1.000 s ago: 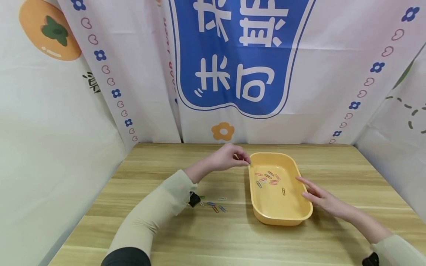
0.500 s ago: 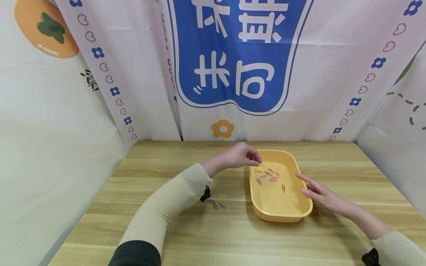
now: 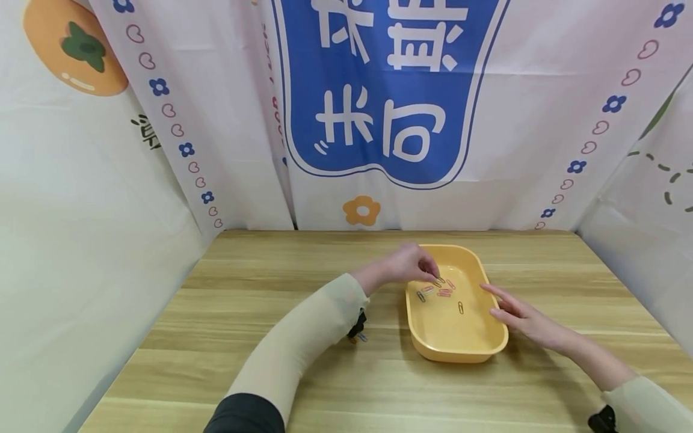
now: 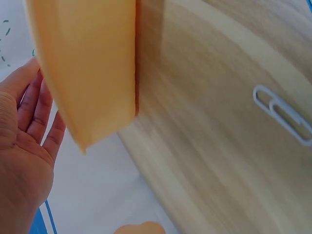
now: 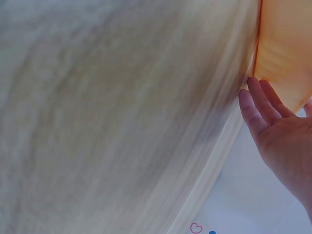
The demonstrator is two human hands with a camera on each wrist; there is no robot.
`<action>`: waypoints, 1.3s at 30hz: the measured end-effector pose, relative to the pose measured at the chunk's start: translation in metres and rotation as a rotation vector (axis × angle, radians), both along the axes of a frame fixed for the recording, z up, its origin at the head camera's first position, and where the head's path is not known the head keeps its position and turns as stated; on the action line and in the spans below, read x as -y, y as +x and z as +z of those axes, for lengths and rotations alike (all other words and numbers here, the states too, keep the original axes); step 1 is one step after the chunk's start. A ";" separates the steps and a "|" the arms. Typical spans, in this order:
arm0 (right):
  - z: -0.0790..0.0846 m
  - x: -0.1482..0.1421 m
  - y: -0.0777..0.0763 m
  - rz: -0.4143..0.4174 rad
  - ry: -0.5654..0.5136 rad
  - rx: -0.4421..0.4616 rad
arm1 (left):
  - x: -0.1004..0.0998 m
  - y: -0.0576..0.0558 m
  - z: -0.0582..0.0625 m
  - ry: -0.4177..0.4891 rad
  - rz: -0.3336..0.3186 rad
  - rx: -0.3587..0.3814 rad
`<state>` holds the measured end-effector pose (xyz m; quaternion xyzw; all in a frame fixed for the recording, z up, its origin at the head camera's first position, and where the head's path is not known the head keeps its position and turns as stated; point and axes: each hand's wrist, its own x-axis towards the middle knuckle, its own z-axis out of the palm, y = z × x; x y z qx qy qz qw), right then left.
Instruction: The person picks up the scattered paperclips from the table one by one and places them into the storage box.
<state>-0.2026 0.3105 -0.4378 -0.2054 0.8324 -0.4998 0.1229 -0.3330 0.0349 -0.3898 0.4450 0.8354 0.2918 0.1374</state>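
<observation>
My left hand (image 3: 414,264) reaches over the left wall of a yellow plastic tray (image 3: 460,337), its fingertips low inside. Thumb and finger are pinched together at a small paper clip (image 3: 441,280); the fingers partly hide it. Several more clips lie on the tray floor, among them a pink paper clip (image 3: 444,293), a grey-blue paper clip (image 3: 420,296) and a brown paper clip (image 3: 461,308). My right hand (image 3: 527,322) rests against the tray's right side, fingers extended and touching the rim. In the right wrist view its fingers (image 5: 263,105) lie along the outer wall.
On the wooden table (image 3: 216,337), left of the tray, a blue paper clip (image 3: 362,338) shows beside the left sleeve, which covers others. A white paper clip (image 4: 282,114) lies on the wood in the left wrist view. Printed cloth (image 3: 243,120) hangs behind the table.
My left hand has moved right from the tray's left rim, then down to the clips inside, bringing a yellowish paper clip. Its sleeve now covers more table clips. The right hand has stayed put.
</observation>
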 end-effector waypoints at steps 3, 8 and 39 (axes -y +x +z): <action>0.000 0.000 0.001 -0.009 -0.002 -0.009 | -0.006 0.002 -0.004 -0.030 -0.012 -0.036; -0.001 0.001 0.002 -0.011 -0.009 -0.023 | -0.012 0.004 -0.011 -0.050 -0.024 -0.061; -0.002 0.000 0.001 -0.001 -0.024 0.002 | 0.073 0.014 0.006 0.055 -0.047 -0.039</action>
